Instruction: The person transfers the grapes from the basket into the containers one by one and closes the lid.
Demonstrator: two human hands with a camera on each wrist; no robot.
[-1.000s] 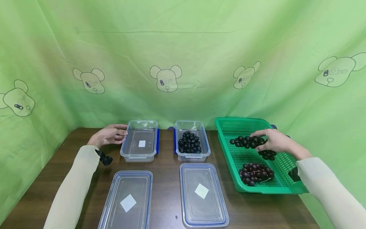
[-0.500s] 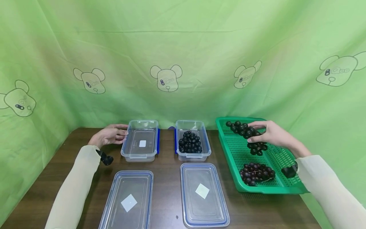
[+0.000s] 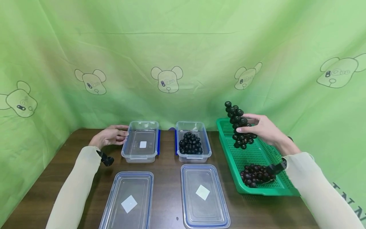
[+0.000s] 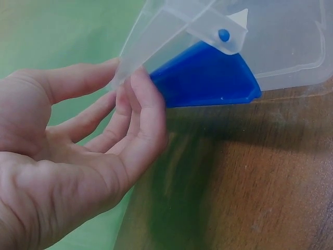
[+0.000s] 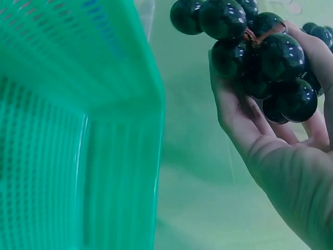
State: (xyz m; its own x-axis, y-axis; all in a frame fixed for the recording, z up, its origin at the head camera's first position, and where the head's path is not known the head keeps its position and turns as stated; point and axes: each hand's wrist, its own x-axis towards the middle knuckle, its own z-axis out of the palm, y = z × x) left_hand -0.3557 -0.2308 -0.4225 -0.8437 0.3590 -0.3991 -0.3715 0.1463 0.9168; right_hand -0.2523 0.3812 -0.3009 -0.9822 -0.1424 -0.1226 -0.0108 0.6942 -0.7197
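My right hand [image 3: 264, 128] grips a bunch of dark grapes [image 3: 235, 118], its upper end raised above the back of the green basket [image 3: 227, 156]. The right wrist view shows the thumb and fingers around the grapes [image 5: 281, 57], beside the basket wall [image 5: 122, 172]. My left hand [image 3: 110, 136] holds the left side of a clear plastic container [image 3: 138, 157] with a white label inside. In the left wrist view, the bent fingers [image 4: 148, 107] and thumb meet at its wall, by a blue side clip [image 4: 208, 78].
A second clear container [image 3: 207, 149] holds dark grapes [image 3: 190, 144]. Another bunch [image 3: 254, 175] lies in the basket's near end. Two blue-edged lids, the left lid [image 3: 137, 184] and the right lid [image 3: 204, 210], lie in front on the wooden table [image 3: 167, 197]. A green curtain [image 3: 200, 41] surrounds it.
My right hand has lifted the grape bunch up and leftward from the basket, and the bunch has turned from lying sideways to nearly upright. My left hand has stayed at the container.
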